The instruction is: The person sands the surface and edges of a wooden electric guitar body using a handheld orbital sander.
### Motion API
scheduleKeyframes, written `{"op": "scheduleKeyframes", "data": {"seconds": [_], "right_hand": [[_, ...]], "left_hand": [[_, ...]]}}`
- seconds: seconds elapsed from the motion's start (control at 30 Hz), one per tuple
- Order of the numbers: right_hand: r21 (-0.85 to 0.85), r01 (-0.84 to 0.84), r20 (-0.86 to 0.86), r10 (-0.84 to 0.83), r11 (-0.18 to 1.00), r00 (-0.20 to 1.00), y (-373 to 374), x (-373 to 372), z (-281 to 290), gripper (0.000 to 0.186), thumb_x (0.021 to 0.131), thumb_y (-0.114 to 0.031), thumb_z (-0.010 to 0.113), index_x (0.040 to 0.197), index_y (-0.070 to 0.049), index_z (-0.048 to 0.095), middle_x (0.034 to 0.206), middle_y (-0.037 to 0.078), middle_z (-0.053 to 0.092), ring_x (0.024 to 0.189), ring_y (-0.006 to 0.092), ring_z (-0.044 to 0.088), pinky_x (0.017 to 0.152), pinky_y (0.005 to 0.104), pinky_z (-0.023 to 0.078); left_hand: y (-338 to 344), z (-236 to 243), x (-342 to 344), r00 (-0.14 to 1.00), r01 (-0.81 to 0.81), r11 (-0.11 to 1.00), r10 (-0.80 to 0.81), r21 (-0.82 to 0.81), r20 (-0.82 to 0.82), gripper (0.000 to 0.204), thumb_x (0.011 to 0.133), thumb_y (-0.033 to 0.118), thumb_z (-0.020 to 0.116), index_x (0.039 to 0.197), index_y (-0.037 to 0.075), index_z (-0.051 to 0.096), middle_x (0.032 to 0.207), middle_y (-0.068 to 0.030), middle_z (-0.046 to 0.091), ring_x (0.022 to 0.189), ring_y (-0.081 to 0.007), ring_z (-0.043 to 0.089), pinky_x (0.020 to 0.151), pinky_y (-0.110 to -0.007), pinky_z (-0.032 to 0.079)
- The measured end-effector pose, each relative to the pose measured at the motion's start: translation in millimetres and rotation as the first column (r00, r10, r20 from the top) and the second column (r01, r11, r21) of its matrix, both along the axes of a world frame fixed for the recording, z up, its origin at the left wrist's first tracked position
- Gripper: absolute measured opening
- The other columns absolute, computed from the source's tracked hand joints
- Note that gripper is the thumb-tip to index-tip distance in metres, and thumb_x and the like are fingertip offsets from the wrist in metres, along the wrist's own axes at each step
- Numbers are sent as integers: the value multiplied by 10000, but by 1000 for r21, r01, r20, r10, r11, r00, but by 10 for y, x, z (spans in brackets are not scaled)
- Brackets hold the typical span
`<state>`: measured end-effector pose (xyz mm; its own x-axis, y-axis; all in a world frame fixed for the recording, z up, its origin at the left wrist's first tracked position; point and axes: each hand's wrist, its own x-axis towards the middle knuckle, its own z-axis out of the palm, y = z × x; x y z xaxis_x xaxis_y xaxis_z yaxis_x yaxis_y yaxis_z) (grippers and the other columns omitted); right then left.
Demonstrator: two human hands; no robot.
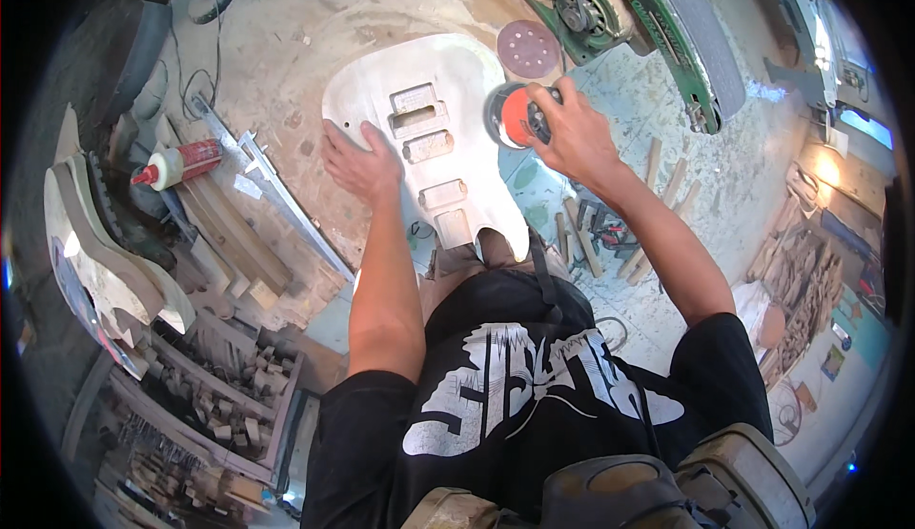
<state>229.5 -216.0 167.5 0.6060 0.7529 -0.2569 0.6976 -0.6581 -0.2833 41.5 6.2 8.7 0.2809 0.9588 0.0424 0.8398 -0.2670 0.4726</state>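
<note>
A pale unfinished wooden guitar body (448,81) with routed pickup cavities lies flat on a dusty workbench in front of me. My left hand (360,162) presses flat on its left edge, fingers spread. My right hand (569,133) grips a round orange-and-black sander (512,115) that sits against the body's right edge. A loose dark-red sanding disc (528,49) lies on the bench just beyond the sander.
A green belt-sanding machine (667,29) stands at the upper right. A red-capped glue bottle (176,164), a metal ruler (286,205) and wood strips lie at left. Other cut guitar bodies (105,262) lean at far left. Wood offcuts fill a crate (224,405) below.
</note>
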Motion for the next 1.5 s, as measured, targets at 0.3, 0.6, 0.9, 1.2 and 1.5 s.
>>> {"op": "scheduleKeyframes", "data": {"seconds": [0.3, 0.6, 0.9, 1.2, 1.5], "right_hand": [[-53, 50, 11, -49, 997, 999, -7, 151, 1, 671, 854, -229, 858, 1441, -185, 536, 1308, 191, 526, 1182, 462, 657, 870, 547, 602], [17, -9, -17, 9, 1000, 1000, 77, 116, -52, 688, 853, -228, 875, 1441, -200, 518, 1328, 199, 509, 1147, 460, 666, 836, 565, 605], [-35, -41, 12, 42, 999, 999, 296, 80, 19, 694, 849, -234, 879, 1440, -195, 516, 1327, 208, 511, 1129, 450, 677, 839, 553, 611], [-13, 30, 23, -30, 999, 999, 142, 284, -22, 737, 832, -211, 887, 1463, -187, 507, 1312, 208, 514, 1158, 472, 667, 855, 547, 617], [-11, -36, 37, 36, 999, 999, 198, 208, -40, 732, 836, -215, 886, 1461, -193, 507, 1324, 209, 511, 1158, 476, 666, 854, 549, 616]], "left_hand": [[8, -14, -6, 1000, 14, 1000, -14, -10, 13, 739, 1059, 467, 562, 1651, 55, 402, 1582, -269, 495, 1463, -459, 435, 1225, -572, 335], [21, -42, -37, 999, 30, 999, -30, 13, 12, 722, 1064, 446, 570, 1648, 53, 406, 1575, -256, 514, 1446, -450, 455, 1220, -564, 340], [15, -55, -38, 1000, 26, 999, -26, 31, -3, 724, 1064, 447, 579, 1645, 50, 412, 1581, -252, 515, 1445, -446, 457, 1222, -562, 333], [1, -12, 3, 1000, 14, 1000, -14, -14, -3, 728, 1064, 450, 574, 1649, 51, 404, 1588, -246, 510, 1451, -447, 447, 1226, -556, 333], [6, -27, -22, 1000, 21, 1000, -21, -7, 4, 732, 1068, 454, 566, 1653, 48, 397, 1590, -251, 506, 1454, -453, 443, 1228, -556, 331]]}}
